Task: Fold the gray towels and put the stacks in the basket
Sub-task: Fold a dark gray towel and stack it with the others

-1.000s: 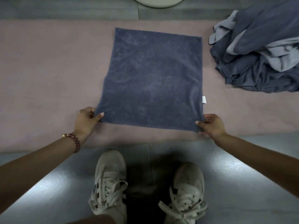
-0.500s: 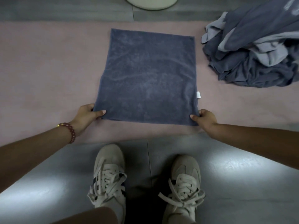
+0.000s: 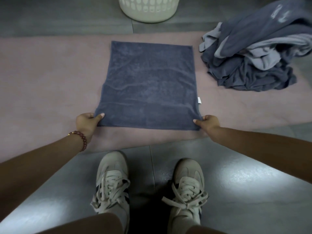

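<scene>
Standing nearest, two pale laced shoes (image 3: 111, 181) rest on gray floor (image 3: 236, 183). Beyond, left hand (image 3: 86, 123) and right hand (image 3: 209, 124) each pinch a near corner of the gray towel (image 3: 148, 85), thumbs on top, fingers curled under. It lies flat on the pink mat (image 3: 42, 73); a rumpled towel pile (image 3: 253, 56) sits right, the white basket (image 3: 148, 9) farthest.
</scene>
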